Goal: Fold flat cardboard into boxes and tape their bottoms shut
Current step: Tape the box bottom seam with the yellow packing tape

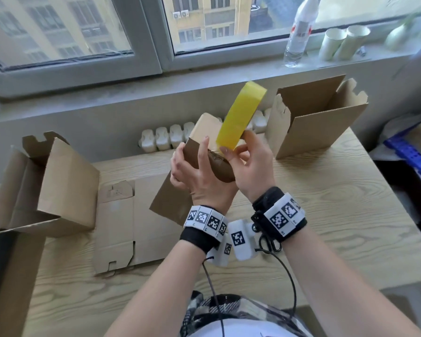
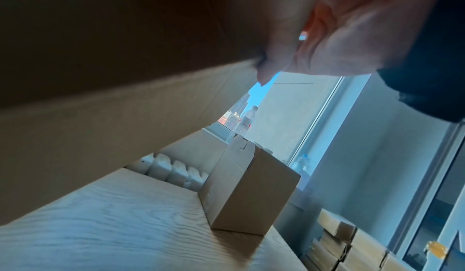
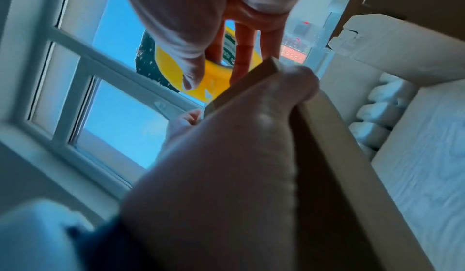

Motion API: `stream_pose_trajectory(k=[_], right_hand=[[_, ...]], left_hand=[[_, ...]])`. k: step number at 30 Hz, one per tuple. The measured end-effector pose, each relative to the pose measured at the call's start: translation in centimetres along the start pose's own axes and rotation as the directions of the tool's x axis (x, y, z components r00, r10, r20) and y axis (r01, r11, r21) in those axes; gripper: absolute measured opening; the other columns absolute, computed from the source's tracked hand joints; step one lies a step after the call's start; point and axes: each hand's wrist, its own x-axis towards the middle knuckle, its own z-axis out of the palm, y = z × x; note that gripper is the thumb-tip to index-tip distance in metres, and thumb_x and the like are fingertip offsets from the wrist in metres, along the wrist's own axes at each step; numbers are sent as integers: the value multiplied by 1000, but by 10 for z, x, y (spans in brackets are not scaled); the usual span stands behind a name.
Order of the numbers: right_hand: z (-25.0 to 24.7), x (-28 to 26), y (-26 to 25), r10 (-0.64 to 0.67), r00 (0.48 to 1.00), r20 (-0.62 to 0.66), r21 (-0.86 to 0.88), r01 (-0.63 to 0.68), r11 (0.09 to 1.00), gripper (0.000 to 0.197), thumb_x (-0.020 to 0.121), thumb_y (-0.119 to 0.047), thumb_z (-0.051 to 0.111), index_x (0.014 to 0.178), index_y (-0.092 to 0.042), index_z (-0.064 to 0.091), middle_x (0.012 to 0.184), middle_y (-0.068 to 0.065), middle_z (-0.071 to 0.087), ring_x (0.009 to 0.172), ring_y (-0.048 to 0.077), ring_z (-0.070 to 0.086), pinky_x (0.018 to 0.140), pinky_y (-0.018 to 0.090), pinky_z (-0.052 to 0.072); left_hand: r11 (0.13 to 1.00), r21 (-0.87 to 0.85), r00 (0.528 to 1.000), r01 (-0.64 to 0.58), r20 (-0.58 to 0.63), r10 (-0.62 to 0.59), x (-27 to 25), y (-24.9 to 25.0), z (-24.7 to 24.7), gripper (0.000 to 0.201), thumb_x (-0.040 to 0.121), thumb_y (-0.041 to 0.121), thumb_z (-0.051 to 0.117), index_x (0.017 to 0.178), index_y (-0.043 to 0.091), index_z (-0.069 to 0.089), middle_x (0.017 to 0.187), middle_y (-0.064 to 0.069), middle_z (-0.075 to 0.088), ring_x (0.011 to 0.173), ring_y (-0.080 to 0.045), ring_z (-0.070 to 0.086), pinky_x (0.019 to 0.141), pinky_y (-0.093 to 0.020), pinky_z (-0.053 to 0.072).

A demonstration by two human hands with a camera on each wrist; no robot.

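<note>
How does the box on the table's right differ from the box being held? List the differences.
1. The right box stands on the table; the held box is lifted and tilted.
2. The right box is touched by no hand; the held box is gripped by the left hand while the right hand holds the yellow tape roll against it.
3. The right box's top flaps stand open; the held box shows a closed end.

Both are plain brown cardboard.

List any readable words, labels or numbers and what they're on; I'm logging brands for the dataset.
None can be read.
Water bottle label: red marks, too blurred.
Yellow tape roll inner core: green print, blurred and half hidden.
Wristband squares: coded patterns, no text.
</note>
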Motion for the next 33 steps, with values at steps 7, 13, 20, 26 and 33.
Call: stream_pose_trajectory(k=[7,13,20,26,33], right_hand=[[-9,7,-32,-303,953,20,-115,303,946,24,91,-20,67,109,-4,61,89,-6,60,72,18,57,65,36,53],[0,-4,-10,-230,955,189,-125,255,959,26,87,-4,67,109,-15,60,89,-14,57,74,3,51,69,11,42],[15,-40,31,90,959,267,-96,-66,993,21,84,-13,74,101,-20,65,69,2,62,64,16,56,60,18,47],[10,-48,38,100,963,249,-90,-80,993,28,83,-6,73,100,-25,64,73,-9,62,68,10,58,64,17,48],[2,-53,44,74,984,161,-176,-45,983,31,79,-1,72,101,-20,63,77,-9,64,69,-1,59,67,10,44]], left_hand=[[960,-282,986,0,-160,-47,0,15,-1,75,69,61,62,132,28,38,144,-16,27,129,-28,31,104,-55,34],[934,-309,983,180,35,-178,-12,-7,14,76,64,56,62,126,30,27,145,-11,16,122,-8,13,101,-32,27],[985,-117,966,127,240,-96,-49,-62,19,86,56,57,67,122,23,25,137,-19,20,125,-25,23,105,-47,39],[903,-33,849,-428,327,414,-25,-101,-3,56,75,52,62,115,19,41,153,-9,30,143,-32,24,117,-54,22],[809,-205,668,-551,474,574,11,-103,-2,37,80,24,76,106,2,63,138,-14,57,140,-30,40,118,-49,28]])
